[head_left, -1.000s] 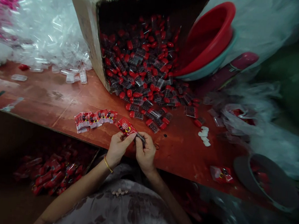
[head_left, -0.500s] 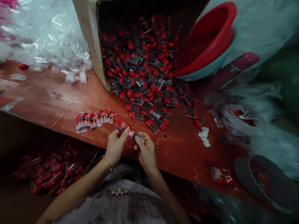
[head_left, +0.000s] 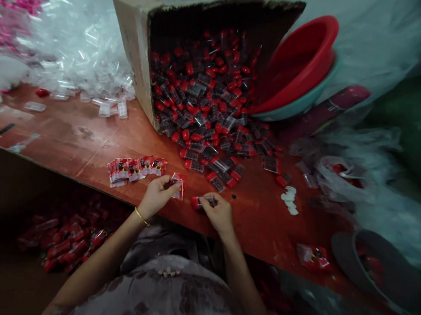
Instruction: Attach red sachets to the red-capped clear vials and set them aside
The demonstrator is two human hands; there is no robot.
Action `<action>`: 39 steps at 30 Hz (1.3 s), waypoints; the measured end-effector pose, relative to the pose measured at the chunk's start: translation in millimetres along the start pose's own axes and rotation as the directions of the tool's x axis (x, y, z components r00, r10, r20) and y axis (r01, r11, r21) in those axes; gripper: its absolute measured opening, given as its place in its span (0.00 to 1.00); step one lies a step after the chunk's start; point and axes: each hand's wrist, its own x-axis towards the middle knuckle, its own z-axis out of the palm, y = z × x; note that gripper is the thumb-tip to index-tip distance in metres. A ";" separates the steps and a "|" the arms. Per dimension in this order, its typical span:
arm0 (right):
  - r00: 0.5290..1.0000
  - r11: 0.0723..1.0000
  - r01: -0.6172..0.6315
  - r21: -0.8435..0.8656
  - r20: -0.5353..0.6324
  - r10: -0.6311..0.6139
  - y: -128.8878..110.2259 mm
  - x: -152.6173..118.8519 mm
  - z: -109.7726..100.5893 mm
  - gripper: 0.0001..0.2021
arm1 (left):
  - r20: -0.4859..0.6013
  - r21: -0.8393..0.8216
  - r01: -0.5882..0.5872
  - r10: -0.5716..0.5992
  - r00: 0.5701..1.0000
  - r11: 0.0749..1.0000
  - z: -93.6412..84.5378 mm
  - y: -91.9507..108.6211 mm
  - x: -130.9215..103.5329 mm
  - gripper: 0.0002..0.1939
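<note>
My left hand [head_left: 155,195], a bangle at its wrist, pinches a small red printed packet [head_left: 180,180] between thumb and fingers. Between the thumb and fingers of my right hand [head_left: 220,216] lies a small clear container with a red end [head_left: 196,203], dark inside. A short gap separates the packet from the container, both just over the table's near edge. Left of my left hand, an overlapping row of the same red packets [head_left: 135,169] lies on the table [head_left: 91,139]. Similar red-ended containers [head_left: 216,181] lie beyond my right hand.
A cardboard box [head_left: 133,43] on its side spills red-ended containers. Right of it lean a red basin [head_left: 326,39] and a dark red bottle [head_left: 344,98]. Clear plastic pieces [head_left: 81,61] heap at left. White discs [head_left: 288,199] and a grey visor [head_left: 347,249] are at right.
My hands have moved apart: the left went left with the packet, the right went right with the container. Before, packet and container were together between them. The view has shifted slightly.
</note>
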 end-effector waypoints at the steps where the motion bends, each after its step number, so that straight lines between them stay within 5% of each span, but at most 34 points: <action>1: 1.000 0.994 0.014 -0.109 -0.001 -0.015 -1.6 4.0 -3.2 0.10 | 0.064 0.058 0.006 -0.010 0.998 0.998 0.2 -0.9 -2.0 0.12; 5: 0.944 0.888 0.239 -0.394 -0.120 -0.307 -19.4 9.6 -11.1 0.17 | 0.251 0.312 -0.059 -0.022 0.968 0.948 -2.1 5.3 -9.8 0.13; 8: 0.852 0.817 0.509 -0.270 0.019 -0.524 -34.7 0.2 -9.3 0.16 | 0.372 0.532 -0.197 -0.019 0.928 0.823 -8.2 16.5 -15.1 0.13; 10: 0.822 0.817 0.568 -0.100 0.122 -0.556 -39.8 -10.2 -1.7 0.11 | 0.408 0.603 -0.256 -0.016 0.913 0.756 -12.1 21.3 -18.8 0.13; 12: 0.867 0.872 0.488 0.036 0.098 -0.489 -39.8 -21.4 11.3 0.08 | 0.359 0.567 -0.216 -0.003 0.933 0.795 -13.7 20.5 -23.1 0.10; 15: 0.973 0.934 0.229 0.274 -0.065 -0.219 -35.3 -36.3 35.7 0.09 | 0.146 0.260 0.041 -0.081 0.986 0.965 -9.1 8.8 -32.5 0.13; 19: 0.998 0.899 0.060 0.433 -0.051 -0.042 -31.7 -44.3 53.2 0.10 | -0.054 -0.207 0.288 -0.305 0.951 0.935 4.5 -11.2 -47.6 0.19; 21: 0.994 0.938 0.106 0.330 -0.037 -0.100 -30.8 -40.5 48.3 0.12 | -0.151 -0.331 0.286 -0.349 0.925 0.899 7.9 -15.8 -51.5 0.18; 24: 0.981 0.982 0.178 -0.071 -0.064 -0.182 -28.4 -28.0 29.5 0.16 | -0.221 -0.391 0.253 -0.358 0.907 0.885 5.4 -13.9 -50.0 0.19; 28: 0.968 0.792 0.183 -0.583 -0.032 -0.248 -20.6 -17.2 6.5 0.19 | -0.185 -0.388 0.300 -0.392 0.901 0.871 -0.1 -4.8 -42.0 0.20; 31: 0.922 0.704 0.364 -0.610 0.131 -0.364 -8.3 -21.5 -5.7 0.13 | -0.122 -0.403 0.379 -0.459 0.880 0.833 0.0 -1.9 -38.2 0.22; 34: 0.864 0.714 0.494 -0.497 0.184 -0.470 6.7 -29.5 -15.1 0.13 | -0.068 -0.412 0.429 -0.497 0.865 0.804 -0.3 -3.8 -37.0 0.22; 39: 0.937 0.770 0.229 -0.596 -0.078 -0.340 18.3 -31.7 -9.9 0.24 | 0.014 -0.394 0.476 -0.512 0.859 0.787 -3.7 -6.9 -36.4 0.22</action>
